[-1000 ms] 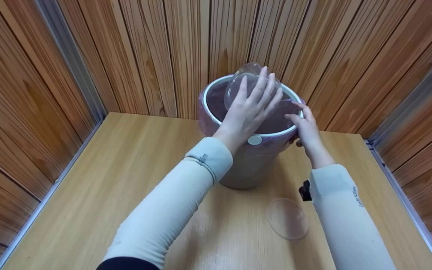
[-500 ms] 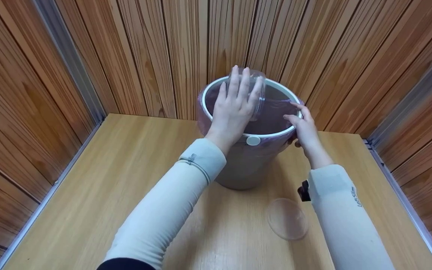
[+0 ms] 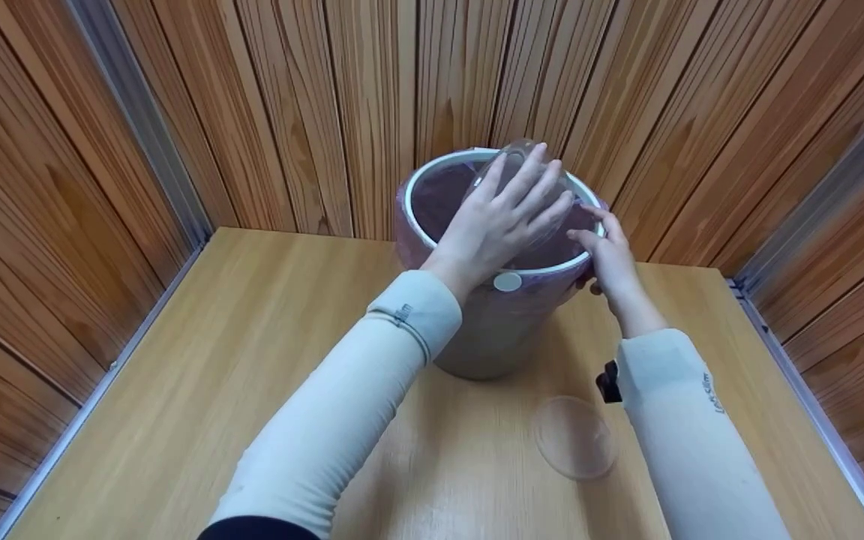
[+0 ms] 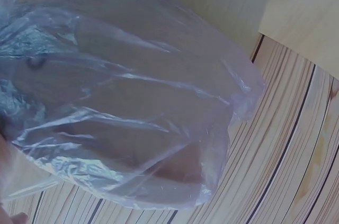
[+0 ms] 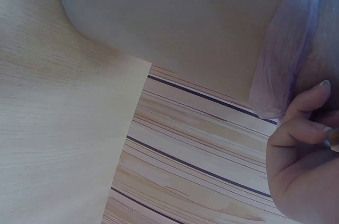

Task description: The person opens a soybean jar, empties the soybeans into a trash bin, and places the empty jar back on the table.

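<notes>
- left hand (image 3: 503, 217) grips clear plastic container (image 3: 522, 169), tipped mouth-down over the bin (image 3: 499, 330) opening, at back of bench (image 3: 252, 360)
- bin liner (image 4: 132, 102) is purple, folded over rim
- right hand (image 3: 612, 255) pinches bin rim, steadying it
- judgement: keep container inside rim line, hold bin firm
- clear lid (image 3: 574, 437) lies on bench, front right

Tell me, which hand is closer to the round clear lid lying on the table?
Right. The right hand grips the bin rim above the clear lid; the left hand holds a clear container over the bin.
</notes>
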A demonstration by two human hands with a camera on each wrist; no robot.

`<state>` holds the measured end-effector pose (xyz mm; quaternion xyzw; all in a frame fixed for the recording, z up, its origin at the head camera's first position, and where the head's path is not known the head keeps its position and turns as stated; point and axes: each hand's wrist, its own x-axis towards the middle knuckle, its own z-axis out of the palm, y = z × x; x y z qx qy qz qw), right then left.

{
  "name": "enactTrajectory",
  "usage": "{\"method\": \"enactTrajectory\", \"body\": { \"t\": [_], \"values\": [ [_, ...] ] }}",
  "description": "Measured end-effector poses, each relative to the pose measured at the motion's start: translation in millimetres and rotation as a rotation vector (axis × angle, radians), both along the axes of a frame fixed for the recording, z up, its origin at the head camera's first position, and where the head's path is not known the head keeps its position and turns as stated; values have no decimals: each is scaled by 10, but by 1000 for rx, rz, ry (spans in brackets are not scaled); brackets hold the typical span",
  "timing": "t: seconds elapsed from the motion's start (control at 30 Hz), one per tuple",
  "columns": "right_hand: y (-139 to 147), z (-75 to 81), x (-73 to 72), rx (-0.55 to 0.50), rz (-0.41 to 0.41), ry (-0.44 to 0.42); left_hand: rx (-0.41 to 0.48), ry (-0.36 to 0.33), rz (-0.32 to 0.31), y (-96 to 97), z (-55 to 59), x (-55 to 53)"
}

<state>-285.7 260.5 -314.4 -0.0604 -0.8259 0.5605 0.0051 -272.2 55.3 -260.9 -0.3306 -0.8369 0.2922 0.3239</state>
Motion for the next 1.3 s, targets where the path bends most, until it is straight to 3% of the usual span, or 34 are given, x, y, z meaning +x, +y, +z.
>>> {"method": "enactTrajectory", "body": {
  "t": [0.17,0.33,0.5,0.73,0.87,1.13,1.3],
  "values": [
    [-3,12,23,5,0,-7,76,13,2,-23,-33,-14],
    [-93,155,158,-7,20,-14,130,31,21,-49,-47,-19],
    [-145,215,233,-13,30,-20,0,17,0,-49,11,-7],
    [-11,27,37,-6,13,-6,-36,6,-14,-54,89,-23],
    [-42,36,34,-4,7,-8,-105,-35,-22,-37,73,2],
    [-46,4,0,-5,-13,2,104,-34,13,-126,14,-46],
    [-47,7,8,-9,-22,1,334,-82,-3,-195,5,-44]
  ]
}}
